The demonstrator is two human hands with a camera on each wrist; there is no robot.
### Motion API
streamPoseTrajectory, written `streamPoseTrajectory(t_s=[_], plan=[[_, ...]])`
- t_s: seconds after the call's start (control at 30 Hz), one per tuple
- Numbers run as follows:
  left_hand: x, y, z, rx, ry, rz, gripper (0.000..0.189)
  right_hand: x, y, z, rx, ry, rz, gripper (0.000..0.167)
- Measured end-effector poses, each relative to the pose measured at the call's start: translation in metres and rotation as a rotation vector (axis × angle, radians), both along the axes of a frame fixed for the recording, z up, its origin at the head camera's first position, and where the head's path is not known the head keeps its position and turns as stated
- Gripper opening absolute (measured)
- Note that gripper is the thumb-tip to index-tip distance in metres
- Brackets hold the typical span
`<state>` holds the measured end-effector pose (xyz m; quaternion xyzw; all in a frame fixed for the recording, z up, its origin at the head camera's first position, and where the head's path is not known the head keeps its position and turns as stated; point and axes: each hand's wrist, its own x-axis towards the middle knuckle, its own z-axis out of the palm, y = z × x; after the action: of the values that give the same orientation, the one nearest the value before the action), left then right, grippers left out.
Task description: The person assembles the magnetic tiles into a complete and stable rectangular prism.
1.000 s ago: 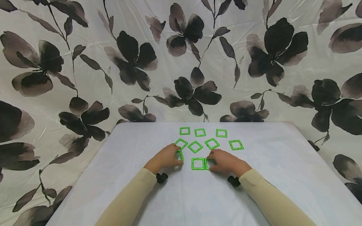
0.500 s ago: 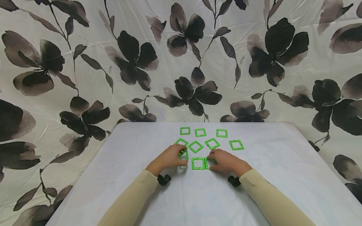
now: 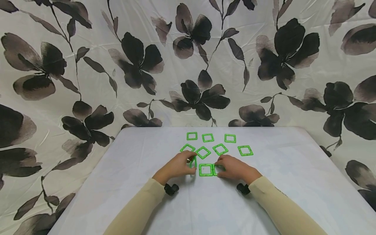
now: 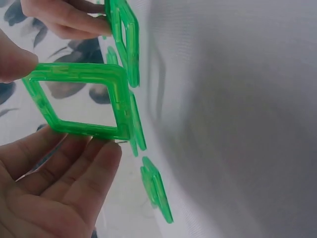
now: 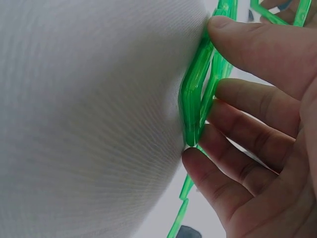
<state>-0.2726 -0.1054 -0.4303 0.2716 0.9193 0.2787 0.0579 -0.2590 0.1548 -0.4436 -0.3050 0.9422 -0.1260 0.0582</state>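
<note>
Near the middle of a white counter (image 3: pixel 188 209), the left hand (image 3: pixel 176 165) has a narrow grip, pinching a green square frame (image 4: pixel 120 99) between thumb and fingertips and holding it tilted up. Nearby, the right hand (image 3: pixel 236 169) grips a second green frame (image 5: pixel 193 99), low against the counter, by its edges; its side touches a third frame (image 3: pixel 206 175) lying flat between the hands. Beyond them, seven more green frames (image 3: pixel 207 149) lie flat: four angled in a loose row, three farther back. Pale yellow sleeves (image 3: pixel 138 199) cover both arms, with a black device (image 3: pixel 242 188) at each wrist. Behind is pale cloth (image 3: pixel 97 19) printed with dark flowers.
</note>
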Motion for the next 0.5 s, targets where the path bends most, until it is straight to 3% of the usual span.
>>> streamPoseTrajectory(t_s=[0.5], plan=[[0.0012,-0.0007,-0.0045,0.064,-0.094,-0.003,0.062,-0.0023,0.0001,-0.0015,-0.011,-0.002,-0.012,0.045]])
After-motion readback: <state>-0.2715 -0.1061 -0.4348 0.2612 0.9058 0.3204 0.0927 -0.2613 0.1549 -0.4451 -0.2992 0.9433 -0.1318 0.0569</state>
